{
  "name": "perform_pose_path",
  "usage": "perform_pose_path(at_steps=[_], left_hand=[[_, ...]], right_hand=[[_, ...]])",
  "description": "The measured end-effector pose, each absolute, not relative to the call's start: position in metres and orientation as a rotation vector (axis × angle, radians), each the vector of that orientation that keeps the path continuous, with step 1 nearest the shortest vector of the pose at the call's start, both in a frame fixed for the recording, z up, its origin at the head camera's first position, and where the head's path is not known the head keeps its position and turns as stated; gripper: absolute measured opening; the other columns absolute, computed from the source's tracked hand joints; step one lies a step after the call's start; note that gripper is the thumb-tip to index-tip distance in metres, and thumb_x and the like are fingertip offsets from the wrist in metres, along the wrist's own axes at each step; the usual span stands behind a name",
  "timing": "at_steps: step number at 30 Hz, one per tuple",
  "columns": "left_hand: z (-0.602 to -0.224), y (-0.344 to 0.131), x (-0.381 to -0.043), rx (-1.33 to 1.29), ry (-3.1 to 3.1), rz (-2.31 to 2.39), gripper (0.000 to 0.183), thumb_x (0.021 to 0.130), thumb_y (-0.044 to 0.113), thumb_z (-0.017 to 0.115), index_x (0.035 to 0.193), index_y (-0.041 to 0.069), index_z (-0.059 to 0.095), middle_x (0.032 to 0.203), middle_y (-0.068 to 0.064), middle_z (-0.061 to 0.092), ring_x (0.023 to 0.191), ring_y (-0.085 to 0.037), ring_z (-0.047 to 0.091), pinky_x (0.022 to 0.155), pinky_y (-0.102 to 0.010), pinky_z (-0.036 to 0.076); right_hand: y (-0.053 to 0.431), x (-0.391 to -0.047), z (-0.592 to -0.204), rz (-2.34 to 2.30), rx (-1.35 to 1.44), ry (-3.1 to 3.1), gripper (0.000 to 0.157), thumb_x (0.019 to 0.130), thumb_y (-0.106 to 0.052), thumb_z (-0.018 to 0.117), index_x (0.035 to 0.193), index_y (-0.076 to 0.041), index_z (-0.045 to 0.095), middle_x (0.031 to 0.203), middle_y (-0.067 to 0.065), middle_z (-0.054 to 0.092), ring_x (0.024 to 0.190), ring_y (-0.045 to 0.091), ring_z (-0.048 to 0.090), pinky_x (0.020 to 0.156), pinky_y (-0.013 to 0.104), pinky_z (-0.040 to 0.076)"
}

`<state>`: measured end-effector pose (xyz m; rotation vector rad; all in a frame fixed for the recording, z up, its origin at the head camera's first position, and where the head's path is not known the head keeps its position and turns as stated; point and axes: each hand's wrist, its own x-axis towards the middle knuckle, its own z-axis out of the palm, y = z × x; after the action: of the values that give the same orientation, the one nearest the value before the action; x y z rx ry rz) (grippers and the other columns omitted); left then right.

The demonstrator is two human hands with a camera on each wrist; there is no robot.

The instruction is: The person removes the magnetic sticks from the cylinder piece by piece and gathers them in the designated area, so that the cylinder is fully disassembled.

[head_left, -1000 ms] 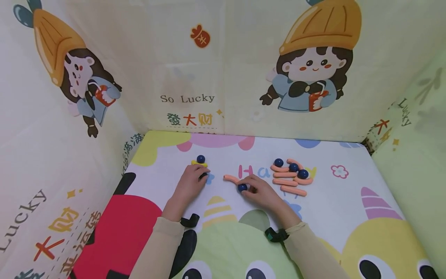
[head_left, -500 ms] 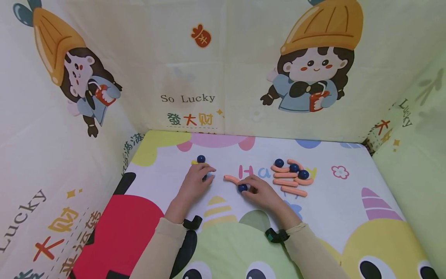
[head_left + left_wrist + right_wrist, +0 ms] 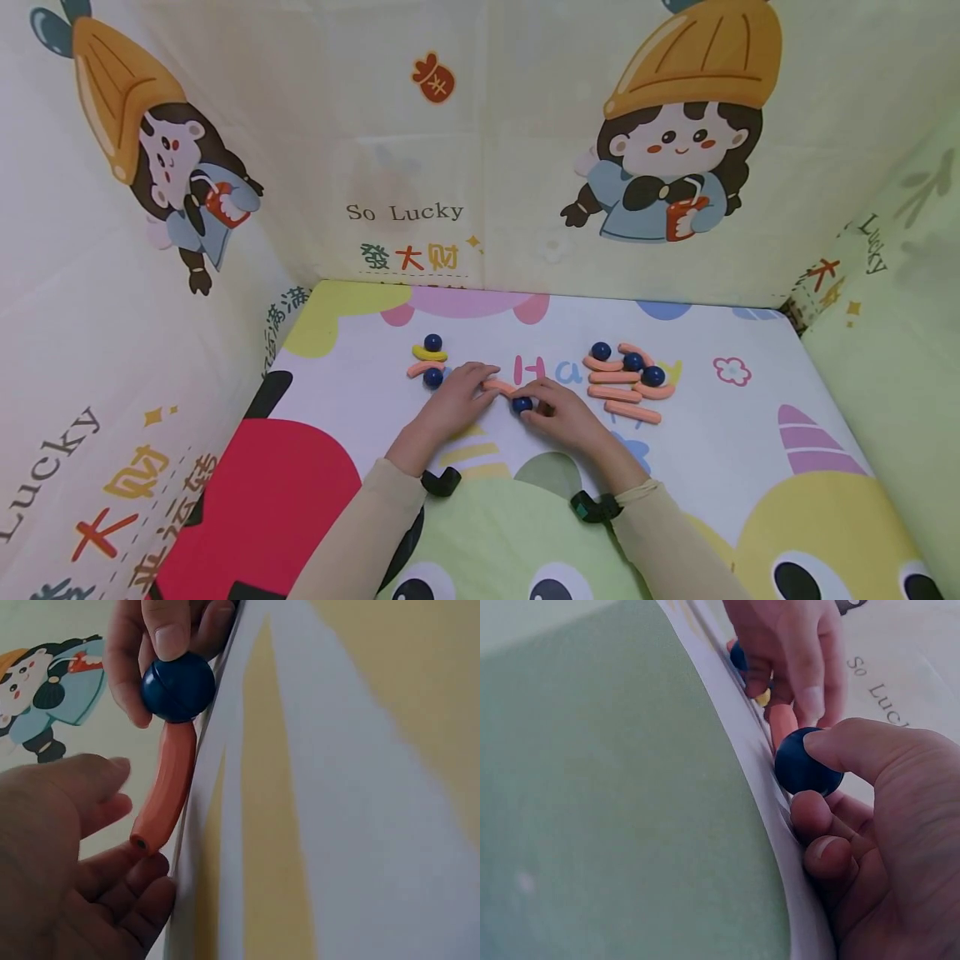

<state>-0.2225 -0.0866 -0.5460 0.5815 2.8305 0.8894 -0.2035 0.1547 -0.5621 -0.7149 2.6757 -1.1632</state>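
Note:
My right hand (image 3: 562, 412) pinches a dark blue ball (image 3: 808, 761) between thumb and fingers, low over the table. One end of a curved orange rod (image 3: 166, 787) meets this ball. My left hand (image 3: 456, 406) is at the rod's free end, its thumb and fingers spread around it; the left wrist view shows a gap between thumb and rod. Beyond the left hand lie a blue ball (image 3: 432, 378), a curved orange rod (image 3: 424, 367), a curved yellow rod (image 3: 430, 353) and another blue ball (image 3: 432, 342), stacked in a line.
To the right lies a group of several straight orange rods (image 3: 613, 377), curved orange rods (image 3: 657, 390) and blue balls (image 3: 654, 376). A printed cloth (image 3: 750, 417) covers the table. Patterned cloth walls (image 3: 517, 167) enclose its back and sides.
My left hand has moved right, from the small line of balls and rods on the left to the rod's free end, uncovering that line. The right hand has stayed in place.

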Motion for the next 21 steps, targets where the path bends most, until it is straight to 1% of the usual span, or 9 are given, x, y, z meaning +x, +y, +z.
perform_pose_path(at_steps=[4,8,11,15,17,21], left_hand=[[-0.5493,-0.0847,-0.2262,0.580,2.825,0.877,0.042,0.101,0.039,0.055,0.139,0.023,0.056,0.135,-0.001,0.059,0.131,-0.022,0.051,0.111,-0.043,0.043],[-0.5521,-0.0840,-0.2285,0.597,2.841,0.867,0.039,0.100,0.039,0.058,0.134,0.022,0.061,0.126,0.000,0.062,0.122,-0.020,0.056,0.105,-0.040,0.047],[-0.5524,-0.0836,-0.2285,0.594,2.848,0.883,0.035,0.098,0.040,0.060,0.127,0.021,0.066,0.118,0.000,0.063,0.113,-0.019,0.058,0.100,-0.038,0.050],[-0.5512,-0.0832,-0.2278,0.594,2.859,0.903,0.030,0.097,0.041,0.061,0.117,0.021,0.070,0.111,0.001,0.063,0.105,-0.017,0.059,0.095,-0.037,0.052],[-0.5507,-0.0830,-0.2275,0.597,2.866,0.906,0.029,0.096,0.041,0.061,0.114,0.021,0.071,0.109,0.001,0.063,0.104,-0.017,0.059,0.095,-0.036,0.052],[-0.5505,-0.0827,-0.2263,0.573,2.887,0.912,0.027,0.096,0.040,0.062,0.112,0.020,0.071,0.107,0.002,0.062,0.100,-0.015,0.058,0.091,-0.034,0.052]], right_hand=[[0.1547,-0.2035,-0.5620,-1.166,-0.715,2.668,0.035,0.097,-0.025,0.065,0.126,-0.044,0.061,0.117,-0.018,0.056,0.080,0.008,0.055,0.072,0.024,0.050],[0.1548,-0.2032,-0.5618,-1.173,-0.721,2.669,0.034,0.097,-0.025,0.064,0.125,-0.044,0.061,0.117,-0.018,0.056,0.080,0.008,0.055,0.071,0.025,0.050],[0.1547,-0.2031,-0.5624,-1.181,-0.719,2.667,0.033,0.097,-0.025,0.065,0.124,-0.044,0.062,0.117,-0.019,0.056,0.079,0.008,0.055,0.071,0.025,0.050],[0.1545,-0.2032,-0.5631,-1.184,-0.705,2.664,0.034,0.097,-0.025,0.065,0.123,-0.045,0.062,0.116,-0.019,0.056,0.080,0.008,0.055,0.071,0.025,0.050],[0.1544,-0.2031,-0.5629,-1.180,-0.697,2.665,0.033,0.097,-0.025,0.065,0.123,-0.045,0.062,0.116,-0.019,0.056,0.080,0.007,0.055,0.071,0.024,0.050],[0.1547,-0.2031,-0.5627,-1.189,-0.712,2.662,0.032,0.096,-0.026,0.066,0.124,-0.041,0.063,0.115,-0.016,0.056,0.079,0.007,0.054,0.070,0.024,0.049]])
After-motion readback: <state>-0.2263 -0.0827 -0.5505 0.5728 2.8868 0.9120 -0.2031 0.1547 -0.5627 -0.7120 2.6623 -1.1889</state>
